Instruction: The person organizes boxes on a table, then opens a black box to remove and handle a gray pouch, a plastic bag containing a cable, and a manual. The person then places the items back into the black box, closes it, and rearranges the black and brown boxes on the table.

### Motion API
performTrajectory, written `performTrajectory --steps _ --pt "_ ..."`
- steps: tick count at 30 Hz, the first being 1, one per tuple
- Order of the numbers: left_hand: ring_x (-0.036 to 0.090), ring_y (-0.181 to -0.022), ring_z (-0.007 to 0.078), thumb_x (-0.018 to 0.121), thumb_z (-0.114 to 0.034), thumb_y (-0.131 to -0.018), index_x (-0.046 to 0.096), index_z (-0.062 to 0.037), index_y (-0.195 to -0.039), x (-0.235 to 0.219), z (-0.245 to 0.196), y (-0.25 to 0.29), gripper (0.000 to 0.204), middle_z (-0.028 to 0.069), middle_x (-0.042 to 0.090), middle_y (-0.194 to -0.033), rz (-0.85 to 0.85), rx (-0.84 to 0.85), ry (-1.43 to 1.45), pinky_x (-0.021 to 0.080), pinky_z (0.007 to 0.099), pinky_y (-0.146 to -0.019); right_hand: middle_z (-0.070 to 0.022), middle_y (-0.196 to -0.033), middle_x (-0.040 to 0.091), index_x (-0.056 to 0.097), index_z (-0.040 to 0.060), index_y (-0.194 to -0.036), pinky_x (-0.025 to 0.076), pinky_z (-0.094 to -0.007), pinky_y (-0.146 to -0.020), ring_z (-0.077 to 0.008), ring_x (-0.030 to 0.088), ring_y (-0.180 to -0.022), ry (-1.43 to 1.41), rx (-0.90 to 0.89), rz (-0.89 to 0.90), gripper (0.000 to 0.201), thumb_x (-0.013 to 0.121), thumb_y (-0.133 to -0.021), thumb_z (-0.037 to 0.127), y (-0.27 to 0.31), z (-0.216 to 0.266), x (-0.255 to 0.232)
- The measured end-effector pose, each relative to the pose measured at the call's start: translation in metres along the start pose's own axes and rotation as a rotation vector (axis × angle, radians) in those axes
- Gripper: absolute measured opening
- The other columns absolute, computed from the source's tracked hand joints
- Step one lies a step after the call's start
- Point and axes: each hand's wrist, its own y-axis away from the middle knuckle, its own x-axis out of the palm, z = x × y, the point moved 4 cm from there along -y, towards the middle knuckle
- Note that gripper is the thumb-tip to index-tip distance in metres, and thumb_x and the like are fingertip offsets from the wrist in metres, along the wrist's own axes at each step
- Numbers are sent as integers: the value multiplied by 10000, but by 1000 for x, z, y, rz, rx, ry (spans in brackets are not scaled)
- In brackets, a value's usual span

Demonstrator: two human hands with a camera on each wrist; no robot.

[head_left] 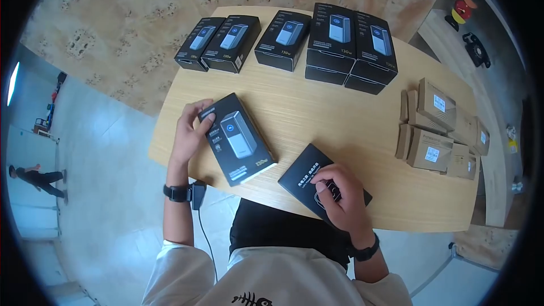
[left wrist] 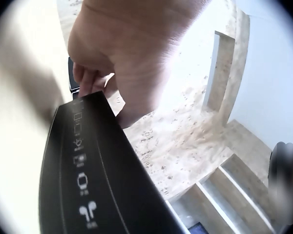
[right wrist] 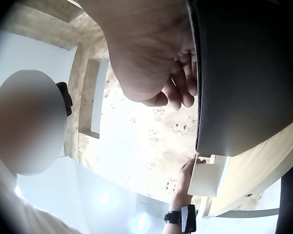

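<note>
My left hand (head_left: 191, 127) grips the upper left side of a black retail box (head_left: 241, 139), its thumb over the front face. Printed on that face are a silver device and "130w". The left wrist view shows the box's narrow side (left wrist: 83, 156) with a row of white icons, and the hand at its far end. Near the table's front edge, my right hand (head_left: 344, 195) rests on a flat black packet (head_left: 300, 173) with white lettering, fingers loosely bent. In the right wrist view, the packet (right wrist: 249, 87) appears as a dark panel beside the fingers.
Several matching black boxes (head_left: 283, 34) line the table's (head_left: 340, 113) back edge, those at the right stacked. Small brown cartons (head_left: 433, 147) with white labels are piled on the right. A cable (head_left: 204, 232) hangs from the left wrist camera. Another person (head_left: 39, 178) walks at the far left.
</note>
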Motion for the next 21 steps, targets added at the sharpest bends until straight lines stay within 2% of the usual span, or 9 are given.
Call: performTrajectory --steps 1,2,6,7,10,11,13,16,21 --pt "613 -1159 167 739 -122 -999 617 1 -1365 4 3 8 404 73 676 -1217 18 -69 167 472 315 -1048 -128 -981 711 697 50 -1013 524 -410 -834 -328 661 -916 -4 3 3 69 690 -944 47 0 0 0" --pt "622 -1103 125 705 -115 -1030 628 9 -1308 10 -3 17 314 45 690 -1159 -15 -63 203 485 280 -983 -127 -980 711 697 49 -1010 522 -407 -832 -326 659 -912 -3 -2 6 69 688 -942 40 0 0 0" --pt "610 -1050 110 622 -147 -1090 630 1 -1274 27 -15 47 236 30 676 -1103 -191 -37 251 492 268 -921 -119 -977 714 694 50 -998 516 -401 -824 -319 653 -897 3 -16 15 65 681 -939 26 0 -2 0" --pt "610 -1050 110 622 -147 -1090 630 1 -1274 32 -15 54 236 30 676 -1103 -189 -38 253 492 268 -921 -119 -977 714 694 50 -998 516 -401 -824 -319 653 -897 5 -14 15 65 681 -939 26 0 -3 0" --pt "571 -961 73 599 -174 -1109 628 -13 -1210 40 -13 75 193 28 647 -1029 -429 -52 267 461 228 -865 -112 -969 715 691 53 -991 512 -402 -820 -317 650 -891 -7 -11 5 61 680 -938 24 0 -1 0" --pt "571 -961 73 599 -174 -1109 628 -13 -1210 46 -13 79 193 28 647 -1029 -427 -57 268 461 228 -865 -111 -966 714 691 55 -993 511 -403 -821 -317 649 -892 9 -22 10 62 680 -938 27 0 -1 0" --pt "557 -935 66 592 -171 -1112 614 -15 -1198 50 -16 86 179 27 635 -1015 -575 -23 214 449 214 -848 -110 -964 713 691 56 -995 511 -403 -822 -316 649 -892 27 -29 13 63 681 -939 29 0 -1 0" --pt "559 -952 85 581 -173 -1117 603 -15 -1185 65 -22 90 173 36 633 -1036 -557 -74 253 453 239 -866 -108 -969 714 692 60 -997 510 -402 -823 -313 649 -894 29 -29 25 64 685 -938 35 -1 0 0" --pt "561 -970 103 572 -183 -1123 603 -12 -1173 75 -29 82 180 44 634 -1041 -575 -59 206 457 265 -897 -101 -978 717 692 66 -999 511 -403 -824 -310 651 -893 30 -30 42 71 690 -934 37 0 0 -1"
